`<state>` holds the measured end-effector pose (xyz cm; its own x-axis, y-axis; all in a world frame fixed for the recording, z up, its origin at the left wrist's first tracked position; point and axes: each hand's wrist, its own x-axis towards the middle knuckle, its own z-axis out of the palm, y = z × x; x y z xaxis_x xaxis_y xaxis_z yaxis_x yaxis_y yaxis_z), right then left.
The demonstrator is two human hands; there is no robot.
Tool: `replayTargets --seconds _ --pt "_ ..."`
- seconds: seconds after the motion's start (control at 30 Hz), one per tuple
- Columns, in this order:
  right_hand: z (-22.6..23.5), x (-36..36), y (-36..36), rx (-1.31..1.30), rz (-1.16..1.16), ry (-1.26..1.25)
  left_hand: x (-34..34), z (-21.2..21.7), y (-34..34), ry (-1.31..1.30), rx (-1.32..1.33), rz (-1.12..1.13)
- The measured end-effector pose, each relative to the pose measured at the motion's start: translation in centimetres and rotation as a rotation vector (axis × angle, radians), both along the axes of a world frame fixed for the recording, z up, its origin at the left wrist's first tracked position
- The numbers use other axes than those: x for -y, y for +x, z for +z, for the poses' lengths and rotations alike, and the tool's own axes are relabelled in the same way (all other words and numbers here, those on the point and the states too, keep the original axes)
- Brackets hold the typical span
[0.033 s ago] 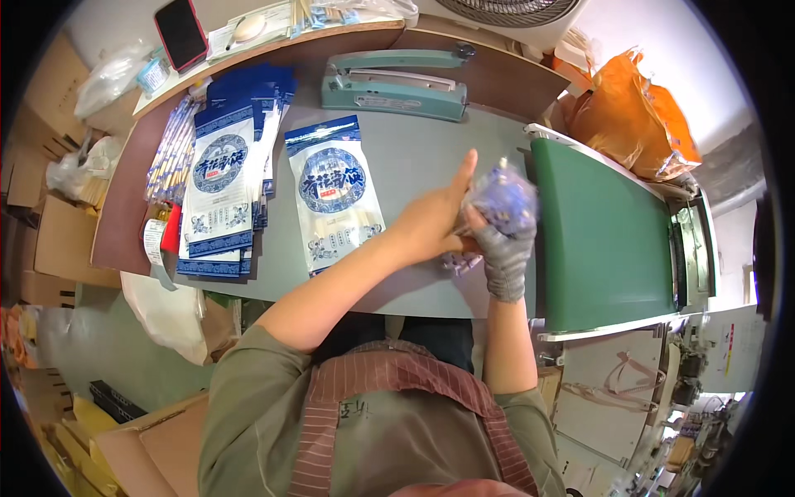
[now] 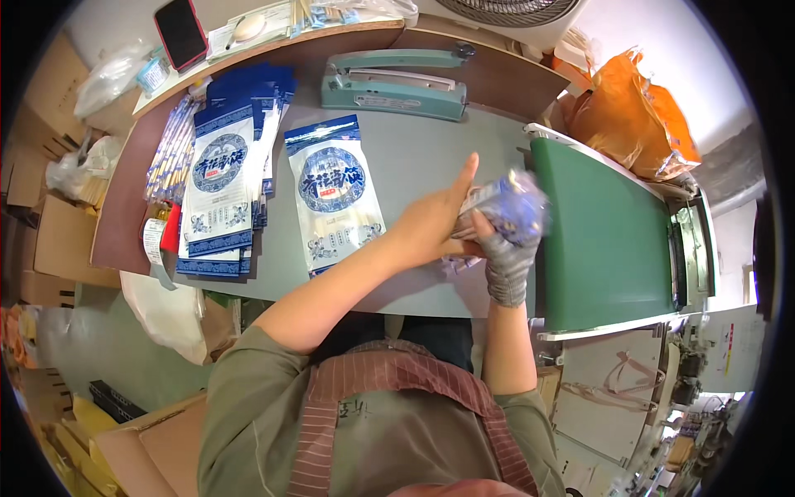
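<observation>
My worktop (image 2: 414, 149), a grey surface with a curved look at its edges, spans the middle of the view. At its right side stands a broad green panel (image 2: 609, 240) with pale rails along its far and near edges; beyond the panel's far edge sits a bulging orange bag (image 2: 638, 116). On the left part of the worktop lies an overlapping pile of blue-and-white pouches (image 2: 219, 178), printed with round emblems. Along the far side rests a pale green bar-shaped device (image 2: 393, 87) with a long upper arm. Between the pile and my hands, a single pouch (image 2: 335, 190) lies flat, emblem upward, its near edge partly behind my left forearm. Slim patterned sticks (image 2: 170, 157) lie in a bunch just left of the pile. My left hand (image 2: 435, 219), bare, is beside the bundle with one digit raised; its other fingers are partly hidden, so I cannot tell whether they grip. My right hand (image 2: 507, 257), in a grey glove, is closed around the lower part of a blurred, blue-and-white bundle (image 2: 517, 203), which is tilted above the worktop near the green panel. A dark-screened phone (image 2: 180, 35) leans at the upper left.
</observation>
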<state>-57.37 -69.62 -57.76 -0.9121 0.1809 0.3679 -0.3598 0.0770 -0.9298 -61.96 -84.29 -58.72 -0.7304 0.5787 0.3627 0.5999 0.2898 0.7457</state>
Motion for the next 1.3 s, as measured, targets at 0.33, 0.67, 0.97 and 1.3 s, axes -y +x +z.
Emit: replayTargets --seconds 0.33,0.67,0.97,1.3 --pt "1.5 3.0 3.9 0.057 0.052 -0.149 3.0 -1.1 6.6 0.061 1.074 -0.419" --pt "-4.8 5.4 3.4 0.691 0.583 -0.351 16.4 -2.3 12.1 -0.171 0.315 0.036" --pt "-4.2 7.5 3.2 0.672 0.509 -0.328 34.2 -4.3 8.5 -0.634 -0.335 0.708" --pt "-3.2 8.7 3.4 0.692 0.514 -0.294 36.7 -2.6 2.4 -0.105 0.219 0.456"
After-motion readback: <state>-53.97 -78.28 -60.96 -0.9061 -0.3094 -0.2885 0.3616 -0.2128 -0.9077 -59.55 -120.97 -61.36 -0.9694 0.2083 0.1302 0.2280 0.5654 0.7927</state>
